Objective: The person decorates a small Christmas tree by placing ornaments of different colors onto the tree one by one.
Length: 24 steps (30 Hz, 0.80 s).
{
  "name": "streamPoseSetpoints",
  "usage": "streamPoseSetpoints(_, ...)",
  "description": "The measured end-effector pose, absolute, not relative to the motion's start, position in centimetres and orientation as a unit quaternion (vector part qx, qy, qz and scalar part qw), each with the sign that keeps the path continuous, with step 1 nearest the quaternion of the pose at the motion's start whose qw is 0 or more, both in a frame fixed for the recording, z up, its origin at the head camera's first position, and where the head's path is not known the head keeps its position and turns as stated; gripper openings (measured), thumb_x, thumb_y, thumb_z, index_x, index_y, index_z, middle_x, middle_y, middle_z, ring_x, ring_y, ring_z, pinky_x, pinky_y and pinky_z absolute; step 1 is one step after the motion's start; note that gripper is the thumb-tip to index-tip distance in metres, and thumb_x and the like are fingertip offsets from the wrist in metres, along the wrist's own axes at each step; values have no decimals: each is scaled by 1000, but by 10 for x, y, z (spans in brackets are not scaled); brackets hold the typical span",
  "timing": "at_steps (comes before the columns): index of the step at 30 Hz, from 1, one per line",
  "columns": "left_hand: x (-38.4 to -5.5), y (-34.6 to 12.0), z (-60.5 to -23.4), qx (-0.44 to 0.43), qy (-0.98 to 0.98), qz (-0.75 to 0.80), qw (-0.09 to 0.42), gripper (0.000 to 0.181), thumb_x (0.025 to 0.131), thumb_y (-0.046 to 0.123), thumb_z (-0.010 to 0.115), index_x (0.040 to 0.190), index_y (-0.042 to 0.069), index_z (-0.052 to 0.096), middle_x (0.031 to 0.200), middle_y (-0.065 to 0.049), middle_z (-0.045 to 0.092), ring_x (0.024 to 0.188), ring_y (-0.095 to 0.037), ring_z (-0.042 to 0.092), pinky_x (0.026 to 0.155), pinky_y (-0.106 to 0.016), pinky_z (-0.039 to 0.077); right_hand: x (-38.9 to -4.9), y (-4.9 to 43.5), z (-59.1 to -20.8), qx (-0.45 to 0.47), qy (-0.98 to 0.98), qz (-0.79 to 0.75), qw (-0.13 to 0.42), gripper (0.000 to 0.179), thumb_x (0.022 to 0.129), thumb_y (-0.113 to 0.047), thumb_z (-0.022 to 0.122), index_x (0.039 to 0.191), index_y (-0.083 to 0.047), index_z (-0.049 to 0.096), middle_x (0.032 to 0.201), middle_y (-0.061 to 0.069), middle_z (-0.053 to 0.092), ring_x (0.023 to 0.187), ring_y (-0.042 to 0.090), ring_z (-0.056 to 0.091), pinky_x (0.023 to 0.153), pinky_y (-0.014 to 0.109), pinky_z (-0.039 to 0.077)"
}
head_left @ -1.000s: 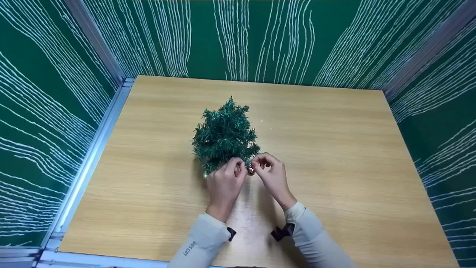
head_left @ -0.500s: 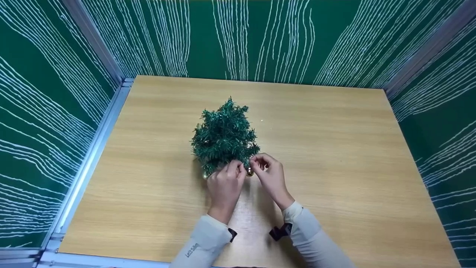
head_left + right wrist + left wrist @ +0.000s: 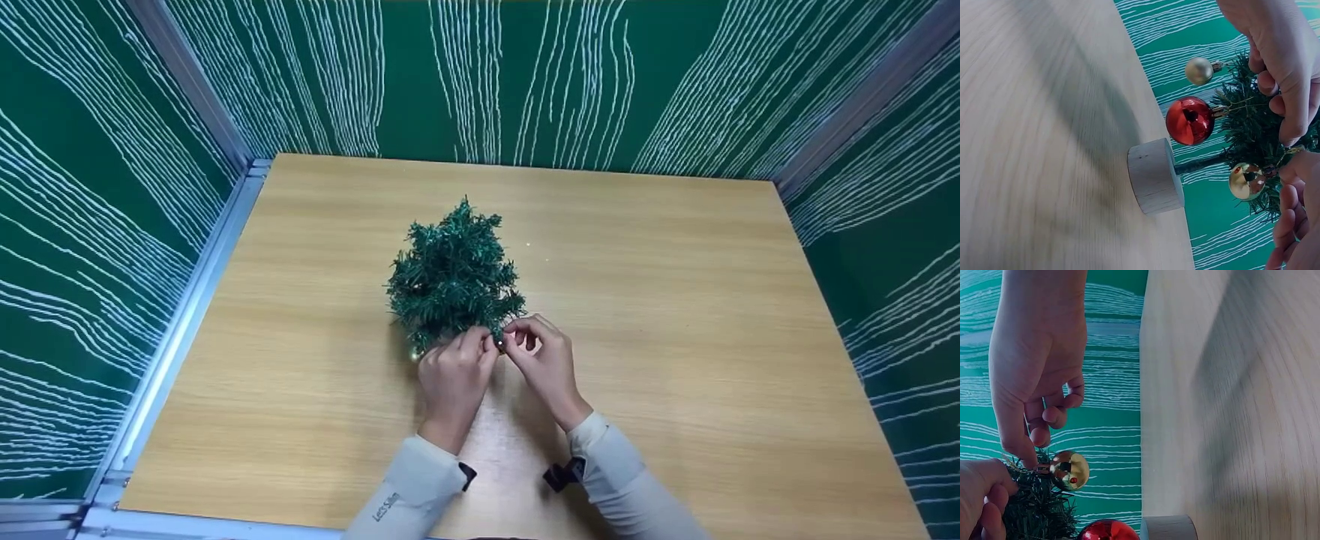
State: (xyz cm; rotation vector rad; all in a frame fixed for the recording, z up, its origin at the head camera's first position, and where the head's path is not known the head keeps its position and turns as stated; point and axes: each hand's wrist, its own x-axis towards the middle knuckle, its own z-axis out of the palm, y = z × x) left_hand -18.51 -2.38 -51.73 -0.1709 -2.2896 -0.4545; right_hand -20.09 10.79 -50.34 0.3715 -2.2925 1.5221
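A small artificial Christmas tree (image 3: 454,277) stands mid-table on a round pale wooden base (image 3: 1154,176). Low on its near right side, my right hand (image 3: 546,356) pinches the cord by the cap of a shiny gold bauble (image 3: 1246,181). Just left of it, my left hand (image 3: 456,367) has thumb and forefinger closed at a branch tip; whether the cord is also in that pinch is hidden. Between the hands the bauble is mostly covered in the head view. A red bauble (image 3: 1189,120) and a matte gold bauble (image 3: 1199,71) hang from other low branches.
The wooden table (image 3: 675,300) has a metal frame rail (image 3: 195,300) along its left edge. Green panels (image 3: 409,75) with white lines enclose the back and sides. Tiny pale specks (image 3: 528,244) lie right of the tree.
My right hand has shifted slightly left and down, nearer my left fingertips. The gold bauble, visible between the hands earlier, is now largely behind the fingers. The tree stays put.
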Motion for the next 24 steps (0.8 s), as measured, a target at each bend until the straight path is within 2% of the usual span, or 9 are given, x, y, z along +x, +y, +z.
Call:
streamPoseSetpoints(4,-186,-23,-517,-71,-899,-182,392,4,81,20,75,83,17,73,71,7,72,46,-12,58,44,-28,45,-200,110,-503,134,-808,543,188,9,79,12,70,85,5,69,72,12,62,65,35,55,57,42,44)
streamPoseSetpoints(8,-187,-22,-517,-72,-897,-183,395,9,78,21,78,85,18,73,72,7,72,45,-10,57,44,-27,44,-201,113,-504,129,-807,546,184,10,78,12,71,86,6,69,72,14,63,66,36,56,58,44,44)
streamPoseSetpoints(13,-188,-21,-518,-75,-899,-192,388,12,78,23,80,87,19,74,74,6,73,47,-10,59,45,-27,46,-201,116,-503,127,-810,544,181,10,77,11,73,86,6,69,72,16,62,66,35,56,59,43,45)
streamPoseSetpoints(18,-187,-21,-518,-80,-897,-198,388,13,78,25,80,89,19,75,74,7,73,46,-11,58,44,-28,45,-202,122,-503,127,-811,540,184,11,77,10,74,85,5,69,71,15,62,65,35,55,59,33,44)
streamPoseSetpoints(21,-185,-26,-515,-89,-888,-206,402,12,78,24,80,87,19,75,70,7,72,44,-10,56,42,-27,42,-208,130,-514,118,-817,534,181,10,78,8,74,86,4,70,71,14,62,65,35,55,60,36,45)
streamPoseSetpoints(24,-184,-38,-509,-104,-872,-220,425,11,78,22,80,85,16,75,66,5,71,42,-7,54,40,-22,39,-217,143,-528,106,-824,528,177,10,79,4,76,87,-1,71,73,9,64,66,27,56,61,36,47)
